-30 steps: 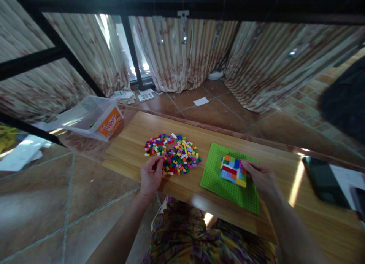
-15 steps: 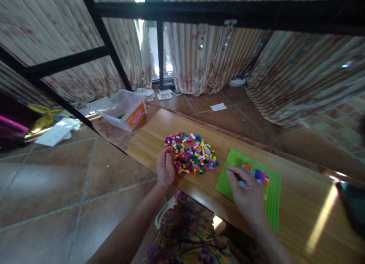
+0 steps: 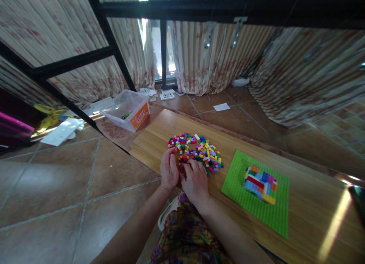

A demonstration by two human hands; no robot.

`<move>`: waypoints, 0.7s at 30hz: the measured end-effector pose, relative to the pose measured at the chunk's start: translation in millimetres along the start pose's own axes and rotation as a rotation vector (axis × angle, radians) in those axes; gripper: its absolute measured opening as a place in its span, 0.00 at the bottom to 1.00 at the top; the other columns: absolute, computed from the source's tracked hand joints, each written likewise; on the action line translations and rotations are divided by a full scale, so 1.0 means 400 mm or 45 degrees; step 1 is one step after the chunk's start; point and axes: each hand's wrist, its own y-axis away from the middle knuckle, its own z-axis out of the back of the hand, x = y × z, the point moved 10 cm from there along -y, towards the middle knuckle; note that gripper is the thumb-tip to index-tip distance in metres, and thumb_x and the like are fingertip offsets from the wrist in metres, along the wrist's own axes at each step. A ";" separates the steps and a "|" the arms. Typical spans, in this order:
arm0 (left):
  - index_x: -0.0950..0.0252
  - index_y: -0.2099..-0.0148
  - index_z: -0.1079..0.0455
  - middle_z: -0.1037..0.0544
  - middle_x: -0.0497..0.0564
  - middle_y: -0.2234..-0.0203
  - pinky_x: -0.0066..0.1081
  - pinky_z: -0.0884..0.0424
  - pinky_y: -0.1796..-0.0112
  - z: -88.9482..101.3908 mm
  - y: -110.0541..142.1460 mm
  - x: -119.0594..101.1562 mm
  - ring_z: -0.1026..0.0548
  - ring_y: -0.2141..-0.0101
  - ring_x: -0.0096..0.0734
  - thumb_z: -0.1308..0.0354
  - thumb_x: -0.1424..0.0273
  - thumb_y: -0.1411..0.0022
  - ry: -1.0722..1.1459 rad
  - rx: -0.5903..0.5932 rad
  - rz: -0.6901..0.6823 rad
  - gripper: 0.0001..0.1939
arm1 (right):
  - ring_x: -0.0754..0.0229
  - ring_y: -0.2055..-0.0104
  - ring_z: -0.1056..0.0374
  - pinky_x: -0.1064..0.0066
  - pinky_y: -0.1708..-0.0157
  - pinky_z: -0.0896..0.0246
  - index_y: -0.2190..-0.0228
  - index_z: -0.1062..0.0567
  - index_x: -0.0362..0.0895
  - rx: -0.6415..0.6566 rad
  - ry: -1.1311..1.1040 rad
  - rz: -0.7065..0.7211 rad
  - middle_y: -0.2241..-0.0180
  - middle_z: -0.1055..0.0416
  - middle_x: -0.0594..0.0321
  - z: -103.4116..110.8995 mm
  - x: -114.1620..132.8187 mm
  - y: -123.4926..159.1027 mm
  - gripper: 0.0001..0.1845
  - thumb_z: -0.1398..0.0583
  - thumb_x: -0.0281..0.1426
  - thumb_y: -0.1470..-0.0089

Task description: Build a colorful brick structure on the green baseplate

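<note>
Loose toy bricks piled mid-table. My right hand at their near edge, left hand just left; fingers curled on both, can't tell if either grips anything. Multicolour brick build sits right, on green baseplate. Clear bin far left.

One baseplate, one brick build, one clear bin, perhaps hundreds of loose bricks

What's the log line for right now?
left hand: beside brick pile | right hand: at pile's near edge | brick build: on green baseplate
</note>
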 end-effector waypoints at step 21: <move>0.63 0.52 0.30 0.23 0.54 0.57 0.33 0.30 0.53 -0.006 -0.013 -0.005 0.25 0.55 0.34 0.56 0.61 0.32 -0.115 0.038 0.012 0.18 | 0.65 0.73 0.36 0.73 0.74 0.41 0.69 0.23 0.44 -0.281 -1.505 -0.799 0.74 0.27 0.64 0.182 -0.219 0.062 0.16 0.37 0.44 0.50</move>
